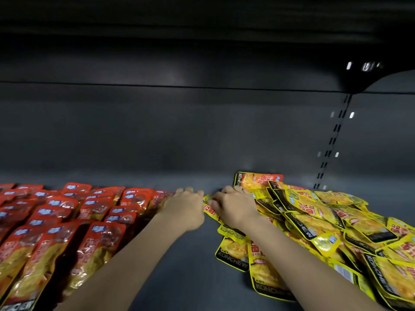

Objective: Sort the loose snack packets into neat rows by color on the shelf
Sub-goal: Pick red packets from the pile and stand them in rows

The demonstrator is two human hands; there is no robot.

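Observation:
Red snack packets (67,221) lie in overlapping rows on the left of the dark shelf (193,277). A loose heap of yellow packets (325,223) covers the right side. My left hand (186,209) reaches to the right edge of the red rows, fingers curled near the far packets; whether it grips one is unclear. My right hand (233,207) rests on the left edge of the yellow heap, fingers curled over a yellow packet (210,209) that pokes out beneath it. Both forearms come in from the bottom of the view.
The shelf's dark back wall (179,131) rises behind the packets. A slotted upright rail (332,142) runs down the back at the right. An upper shelf (179,30) overhangs the space. A bare strip of shelf lies between the red and yellow groups.

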